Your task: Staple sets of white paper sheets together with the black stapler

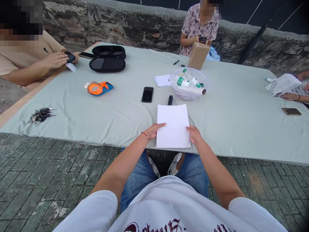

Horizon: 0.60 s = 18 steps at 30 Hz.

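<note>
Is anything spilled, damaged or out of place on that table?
Nothing looks spilled, and the rectangular white paper between the left hand and right hand looks undamaged. Only the white tube with a brown end looks untidy, apparently overhanging the rim of the round translucent plastic bowl.

One left hand (154, 130) and one right hand (194, 134) on one white paper (173, 124), near; at left, one tape dispenser (97, 89), one key bunch (40, 115), one black case (107, 64); centrally, one bowl (184, 95) with at least two bottles (182, 81); far, one brown box (198, 56); at least two phones (147, 94); three other people (191, 24), left, far, right
</note>
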Available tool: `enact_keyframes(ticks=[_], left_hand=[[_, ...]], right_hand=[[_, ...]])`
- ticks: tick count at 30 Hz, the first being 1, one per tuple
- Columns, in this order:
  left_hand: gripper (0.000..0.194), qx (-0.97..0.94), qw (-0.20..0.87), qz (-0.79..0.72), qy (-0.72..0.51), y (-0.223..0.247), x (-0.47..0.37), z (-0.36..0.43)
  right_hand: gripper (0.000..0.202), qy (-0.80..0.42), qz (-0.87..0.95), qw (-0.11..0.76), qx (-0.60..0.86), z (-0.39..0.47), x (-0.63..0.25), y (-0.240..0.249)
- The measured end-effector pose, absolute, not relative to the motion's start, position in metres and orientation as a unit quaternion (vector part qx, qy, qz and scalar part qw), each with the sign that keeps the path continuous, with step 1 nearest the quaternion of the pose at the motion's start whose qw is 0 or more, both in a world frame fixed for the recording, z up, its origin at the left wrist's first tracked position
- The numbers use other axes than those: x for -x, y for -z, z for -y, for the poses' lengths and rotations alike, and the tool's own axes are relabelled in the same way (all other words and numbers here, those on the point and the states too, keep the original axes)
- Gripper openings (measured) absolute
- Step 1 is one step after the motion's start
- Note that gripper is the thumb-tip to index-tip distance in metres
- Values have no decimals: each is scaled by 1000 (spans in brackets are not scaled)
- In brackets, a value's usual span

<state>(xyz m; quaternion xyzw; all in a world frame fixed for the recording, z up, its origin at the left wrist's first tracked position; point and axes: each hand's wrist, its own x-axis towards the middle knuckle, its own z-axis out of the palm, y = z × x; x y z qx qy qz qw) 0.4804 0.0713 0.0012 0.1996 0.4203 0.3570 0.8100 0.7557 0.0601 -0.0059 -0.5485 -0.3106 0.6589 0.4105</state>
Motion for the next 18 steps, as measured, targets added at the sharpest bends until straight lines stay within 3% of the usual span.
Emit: enact_keyframes(ticks=[9, 14, 18], left_hand=[[32, -168, 808, -449, -344, 10, -480, -79], [26, -158, 810, -459, -328, 10, -477, -75], [32, -160, 809, -459, -330, 11, -476, -63]], right_hand=[[26, -726, 273, 382, 502, -50, -758, 5], [27, -703, 297, 381, 522, -45, -754, 15], [33, -657, 350, 376, 552, -51, -753, 17]])
